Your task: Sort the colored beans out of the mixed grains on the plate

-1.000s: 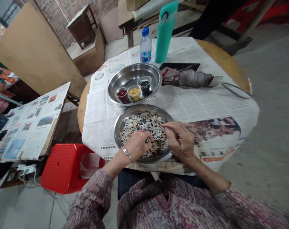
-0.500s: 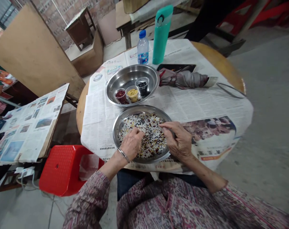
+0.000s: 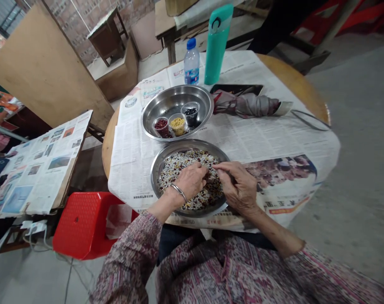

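Note:
Mixed white, yellow, dark red and black grains and beans [image 3: 175, 162] cover the bottom of a steel basin [image 3: 154, 177] close to my body. My left hand [image 3: 192, 180], with a bangle at the wrist, reaches over the middle of the mix. Its fingers are curled down and what they hold is hidden. At the basin's right rim is my right hand [image 3: 239, 185], index finger and thumb drawn together, with anything between them too small to name. Behind stands a second steel basin [image 3: 179, 95] holding cups of red beans [image 3: 162, 126], yellow beans [image 3: 177, 124] and black beans [image 3: 191, 114].
Newspaper [image 3: 128, 160] covers the round table [image 3: 107, 156]. Towards the back stand a water bottle [image 3: 192, 63] and a teal flask [image 3: 217, 46], with a folded umbrella [image 3: 249, 104] and a dark tray [image 3: 236, 88] nearby. A red stool [image 3: 80, 223] is at the left.
My left hand has moved right and slightly forward over the grains, nearer to my right hand. My right hand has stayed at the basin's right rim.

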Motion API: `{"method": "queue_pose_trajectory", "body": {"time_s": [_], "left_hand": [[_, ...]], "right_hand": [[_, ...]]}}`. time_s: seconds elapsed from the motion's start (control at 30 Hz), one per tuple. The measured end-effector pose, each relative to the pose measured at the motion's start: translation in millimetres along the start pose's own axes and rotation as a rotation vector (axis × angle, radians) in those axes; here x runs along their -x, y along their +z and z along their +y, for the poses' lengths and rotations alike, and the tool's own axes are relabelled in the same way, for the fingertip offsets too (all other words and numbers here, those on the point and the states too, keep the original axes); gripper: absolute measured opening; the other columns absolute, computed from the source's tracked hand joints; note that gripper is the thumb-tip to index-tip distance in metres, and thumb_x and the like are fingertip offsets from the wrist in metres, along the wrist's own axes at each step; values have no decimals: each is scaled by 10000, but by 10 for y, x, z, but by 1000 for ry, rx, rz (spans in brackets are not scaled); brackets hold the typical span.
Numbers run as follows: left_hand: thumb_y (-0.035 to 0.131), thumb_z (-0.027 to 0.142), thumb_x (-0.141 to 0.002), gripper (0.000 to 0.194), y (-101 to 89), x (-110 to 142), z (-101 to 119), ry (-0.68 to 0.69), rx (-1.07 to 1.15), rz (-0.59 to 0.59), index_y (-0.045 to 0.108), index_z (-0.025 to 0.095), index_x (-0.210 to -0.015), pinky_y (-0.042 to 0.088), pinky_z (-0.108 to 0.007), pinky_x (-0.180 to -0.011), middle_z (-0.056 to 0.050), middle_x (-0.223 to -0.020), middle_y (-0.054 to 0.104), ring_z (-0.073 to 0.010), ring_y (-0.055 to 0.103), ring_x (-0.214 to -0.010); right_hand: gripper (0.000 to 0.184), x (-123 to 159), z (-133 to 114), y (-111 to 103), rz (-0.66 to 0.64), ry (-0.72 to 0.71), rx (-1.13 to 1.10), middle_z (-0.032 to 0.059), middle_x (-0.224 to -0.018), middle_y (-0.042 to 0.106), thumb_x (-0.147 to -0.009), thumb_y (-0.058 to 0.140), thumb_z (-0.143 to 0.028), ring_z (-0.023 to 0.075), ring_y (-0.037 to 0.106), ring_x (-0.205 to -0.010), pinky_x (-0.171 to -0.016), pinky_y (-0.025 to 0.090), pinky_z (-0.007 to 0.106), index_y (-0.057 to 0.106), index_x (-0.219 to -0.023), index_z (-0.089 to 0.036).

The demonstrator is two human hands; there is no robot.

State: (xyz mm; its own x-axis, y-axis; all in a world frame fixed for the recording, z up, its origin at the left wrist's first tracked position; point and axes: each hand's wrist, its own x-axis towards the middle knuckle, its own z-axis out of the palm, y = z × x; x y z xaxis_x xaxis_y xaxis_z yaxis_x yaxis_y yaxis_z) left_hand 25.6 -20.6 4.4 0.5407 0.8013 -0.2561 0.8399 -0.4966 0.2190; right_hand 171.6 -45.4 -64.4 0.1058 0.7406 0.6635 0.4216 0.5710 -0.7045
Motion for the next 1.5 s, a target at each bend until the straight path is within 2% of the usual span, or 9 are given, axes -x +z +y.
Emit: {"method": "queue_pose_trajectory", "body": {"time_s": [0.3, 0.5, 0.67, 0.83, 0.97, 1.1, 1.3, 1.43, 1.5], "left_hand": [[585, 66, -837, 150, -7, 328, -471, -243, 92, 269, 659, 187, -888, 509, -315, -937, -29, -930, 675, -177, 633, -941], [624, 182, -869, 246, -34, 452, -443, -300, -32, 369, 630, 226, -1111, 496, -362, -970, -44, -1183, 613, -216, 546, -1091], [729, 353, -800, 533, 26, 424, -264, -145, -66, 281, 544, 263, -1293, 483, -427, -987, -53, -1388, 488, -288, 446, -1203], [563, 159, -884, 337, 81, 218, -202, 93, -74, 155, 584, 213, -1216, 451, -392, -1037, -61, -1289, 549, -233, 486, -1149], [495, 107, -905, 168, 74, 110, -112, 28, -84, 69, 619, 157, -1008, 495, -351, -954, -77, -1091, 602, -204, 562, -1004], [470, 81, -914, 175, 31, 212, -86, -95, -100, 70, 602, 161, -997, 514, -338, -894, -82, -1072, 601, -207, 573, -998], [433, 76, -941, 203, -76, 417, -395, -327, -157, 200, 609, 169, -977, 502, -328, -910, -78, -1056, 611, -196, 562, -1001], [494, 242, -973, 149, -41, 352, -489, -360, -149, 315, 628, 190, -1014, 494, -368, -954, -80, -1106, 619, -225, 530, -1094], [574, 365, -939, 264, 7, 262, -441, -350, -129, 332, 604, 197, -1139, 488, -412, -974, -96, -1243, 579, -263, 498, -1161]], "right_hand": [[210, -16, -18, 6, 2, -8, -8, 44, -905, 696, -889, 532, -124, 195, 646, -850, -790, 526, 371, 675, -993, -237], [216, -12, -4, 4, 7, -18, -4, 45, -910, 696, -886, 533, -119, 196, 648, -849, -789, 528, 370, 672, -1001, -238], [206, -11, 2, 3, 0, -8, -6, 47, -911, 693, -886, 534, -125, 199, 647, -856, -799, 527, 375, 674, -990, -237], [205, -10, -5, 1, -4, 2, 0, 46, -905, 693, -888, 530, -133, 200, 649, -847, -792, 529, 375, 677, -985, -239], [207, -9, -8, -1, -4, 4, -2, 43, -903, 693, -889, 528, -135, 198, 648, -839, -783, 530, 375, 678, -985, -242], [213, -9, -4, 3, -2, -1, -8, 44, -906, 693, -887, 532, -121, 195, 642, -850, -785, 525, 370, 674, -995, -238], [213, -3, 3, 7, 2, 1, -20, 43, -914, 696, -881, 539, -130, 198, 647, -853, -797, 522, 372, 679, -997, -240], [211, 0, 10, 8, 7, 8, -25, 40, -908, 698, -880, 537, -138, 197, 647, -848, -792, 521, 366, 684, -989, -243], [207, 1, 10, 6, 4, 15, -27, 39, -907, 700, -879, 538, -146, 198, 648, -848, -794, 522, 367, 687, -985, -242]]}}
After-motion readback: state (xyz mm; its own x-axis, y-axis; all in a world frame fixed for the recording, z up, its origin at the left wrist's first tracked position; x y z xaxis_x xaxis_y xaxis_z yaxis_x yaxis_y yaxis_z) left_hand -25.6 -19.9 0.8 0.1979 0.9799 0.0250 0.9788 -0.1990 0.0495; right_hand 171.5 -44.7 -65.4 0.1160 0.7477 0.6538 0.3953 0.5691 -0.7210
